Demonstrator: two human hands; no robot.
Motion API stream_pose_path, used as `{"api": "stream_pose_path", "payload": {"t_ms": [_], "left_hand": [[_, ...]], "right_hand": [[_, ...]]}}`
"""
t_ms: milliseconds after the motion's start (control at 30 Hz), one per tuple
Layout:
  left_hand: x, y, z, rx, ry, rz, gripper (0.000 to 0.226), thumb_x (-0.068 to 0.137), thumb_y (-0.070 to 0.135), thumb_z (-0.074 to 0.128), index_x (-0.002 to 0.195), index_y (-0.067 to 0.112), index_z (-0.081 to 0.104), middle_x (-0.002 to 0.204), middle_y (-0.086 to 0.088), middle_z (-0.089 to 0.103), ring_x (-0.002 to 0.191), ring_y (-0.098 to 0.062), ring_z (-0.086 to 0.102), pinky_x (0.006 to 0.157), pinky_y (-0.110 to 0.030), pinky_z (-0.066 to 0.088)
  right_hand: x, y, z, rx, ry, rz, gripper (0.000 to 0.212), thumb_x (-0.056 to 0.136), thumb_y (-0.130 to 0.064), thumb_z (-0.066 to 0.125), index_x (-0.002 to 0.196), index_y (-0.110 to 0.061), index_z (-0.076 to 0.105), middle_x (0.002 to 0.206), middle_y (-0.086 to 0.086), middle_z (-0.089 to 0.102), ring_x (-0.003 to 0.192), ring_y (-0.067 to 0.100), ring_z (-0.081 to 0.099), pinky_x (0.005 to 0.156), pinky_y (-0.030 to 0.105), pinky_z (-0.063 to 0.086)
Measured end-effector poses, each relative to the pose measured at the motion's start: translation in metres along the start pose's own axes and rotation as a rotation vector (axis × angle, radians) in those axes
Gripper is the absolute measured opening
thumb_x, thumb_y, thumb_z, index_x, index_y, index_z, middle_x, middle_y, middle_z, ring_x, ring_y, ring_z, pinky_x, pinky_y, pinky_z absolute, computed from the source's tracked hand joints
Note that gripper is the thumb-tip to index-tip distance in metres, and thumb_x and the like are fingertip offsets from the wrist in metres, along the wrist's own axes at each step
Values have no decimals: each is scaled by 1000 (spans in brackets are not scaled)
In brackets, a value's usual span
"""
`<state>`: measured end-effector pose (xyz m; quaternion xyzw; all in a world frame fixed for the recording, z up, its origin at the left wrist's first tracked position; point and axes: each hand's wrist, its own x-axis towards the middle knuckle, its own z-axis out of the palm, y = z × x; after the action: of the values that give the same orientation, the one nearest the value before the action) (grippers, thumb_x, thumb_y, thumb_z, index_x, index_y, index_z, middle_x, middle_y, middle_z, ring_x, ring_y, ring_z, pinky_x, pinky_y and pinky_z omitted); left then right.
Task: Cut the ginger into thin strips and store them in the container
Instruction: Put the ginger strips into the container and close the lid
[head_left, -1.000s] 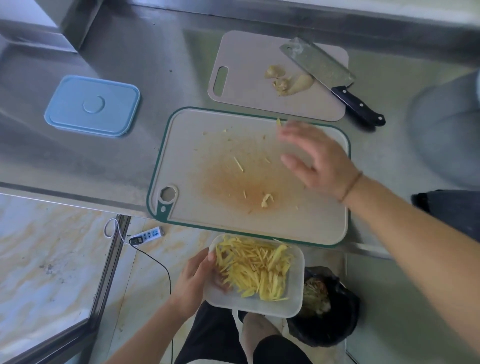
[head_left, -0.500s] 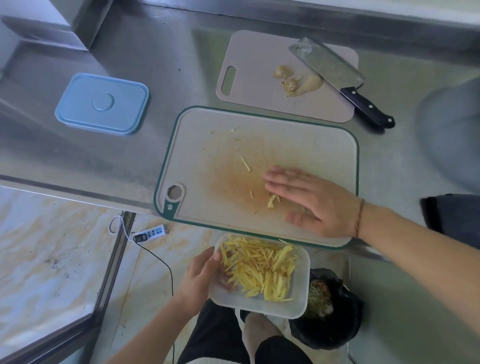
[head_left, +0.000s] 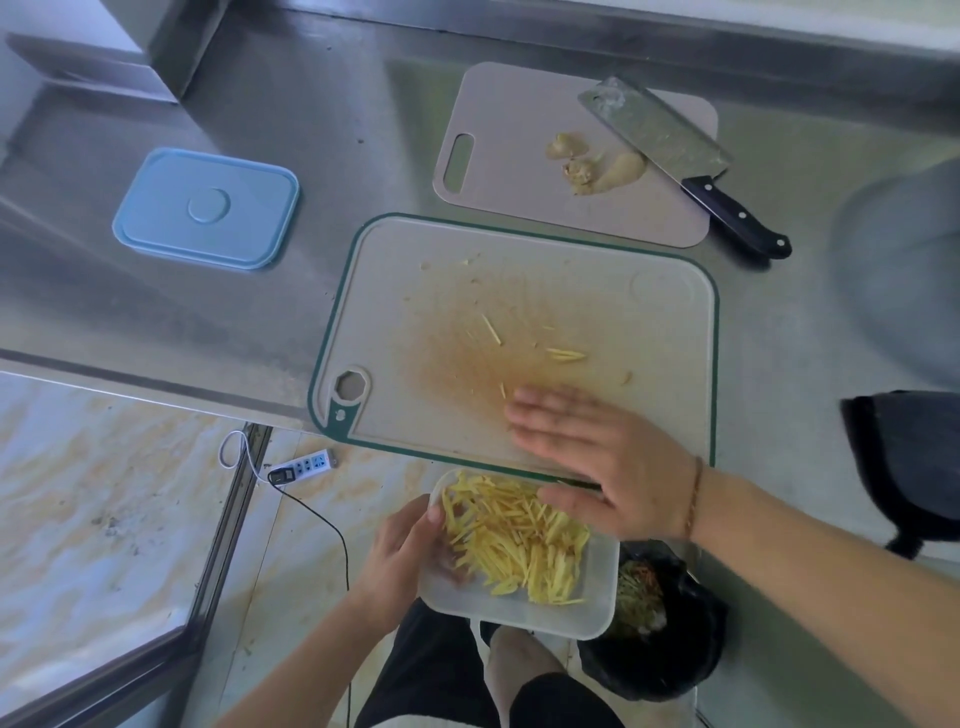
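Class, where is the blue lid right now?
In the head view, the blue lid lies flat on the steel counter, left of both cutting boards.

Ginger strips (head_left: 514, 540): pale yellow, in translucent white container (head_left: 519, 608). Main board (head_left: 649, 332): beige w/ dark green border, orange-brown stain mid. Far-edge board (head_left: 498, 156): plain pinkish-beige. Lid (head_left: 208, 208): light blue. Knife (head_left: 675, 156): steel blade, black handle. Surface (head_left: 260, 312): grey steel.
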<state>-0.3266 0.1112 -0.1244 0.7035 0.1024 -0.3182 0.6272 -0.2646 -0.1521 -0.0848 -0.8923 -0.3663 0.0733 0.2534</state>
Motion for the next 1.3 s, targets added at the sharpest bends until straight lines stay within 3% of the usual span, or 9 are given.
{"api": "stream_pose_path", "payload": {"t_ms": [233, 367, 467, 600, 867, 1000, 1100, 1167, 1300], "left_hand": [[-4, 13, 5, -50, 20, -30, 47, 79, 62, 53, 83, 17, 68, 75, 12, 72, 74, 2, 66, 69, -11, 48], [-3, 9, 3, -19, 7, 6, 61, 76, 64, 49, 91, 9, 69, 83, 7, 73, 80, 0, 67, 73, -12, 49], [-2, 3, 1, -46, 9, 1, 65, 75, 65, 50, 97, 8, 71, 92, -1, 75, 87, -6, 70, 77, -16, 51], [-3, 8, 2, -44, 2, -4, 53, 76, 63, 50, 83, 14, 68, 77, 3, 72, 75, -2, 67, 71, -14, 49], [-1, 4, 0, -37, -21, 9, 67, 77, 66, 53, 93, 3, 69, 88, -3, 74, 83, -8, 69, 74, -15, 50], [-4, 5, 2, -60, 6, -3, 63, 72, 67, 50, 91, 10, 69, 85, 15, 75, 82, 4, 68, 73, -8, 48], [-11, 16, 8, -38, -2, -9, 32, 105, 36, 49, 79, 19, 56, 60, 34, 63, 65, 20, 59, 64, -1, 43], [-13, 19, 7, -21, -23, -42, 33, 109, 21, 43, 77, 21, 53, 57, 36, 60, 63, 21, 58, 62, -1, 43], [-2, 6, 3, -24, -22, 22, 61, 77, 70, 58, 84, 10, 67, 76, 4, 71, 76, -5, 67, 70, -16, 50]], "right_hand": [[-10, -40, 10, 266, 4, -295, 34, 89, -15, 64, 119, 1, 66, 135, 13, 58, 135, 21, 47, 107, 41, 43], [57, -5, -16, 32, 105, -5, 53, 98, -38, 47, 137, -2, 50, 148, 13, 45, 143, 23, 33, 114, 44, 34], [96, 17, -29, -191, -115, 254, 85, 90, -65, 17, 152, -8, 21, 162, 8, 14, 150, 21, 4, 122, 42, 11], [68, 0, -19, -311, -292, 46, 89, 91, -69, 2, 153, -7, 10, 162, 12, 1, 150, 25, -2, 122, 42, 6], [-12, -28, -2, -68, -224, -277, 61, 98, -43, 45, 146, -5, 39, 156, 10, 30, 148, 22, 18, 119, 44, 24], [-24, 4, -31, -156, 59, 208, 66, 100, -53, 29, 147, -6, 34, 157, 9, 28, 148, 23, 18, 118, 47, 24], [-28, 14, -36, -256, -111, 478, 84, 93, -70, 7, 153, -11, 3, 163, 9, -1, 150, 21, -8, 123, 42, 6], [-30, -2, -25, -274, -245, 367, 88, 91, -74, 5, 153, -13, -4, 162, 7, -11, 148, 21, -17, 122, 40, -3], [-41, -37, 5, -196, -268, -22, 73, 99, -57, 29, 152, -9, 22, 162, 8, 11, 150, 22, 2, 120, 42, 12]]}}
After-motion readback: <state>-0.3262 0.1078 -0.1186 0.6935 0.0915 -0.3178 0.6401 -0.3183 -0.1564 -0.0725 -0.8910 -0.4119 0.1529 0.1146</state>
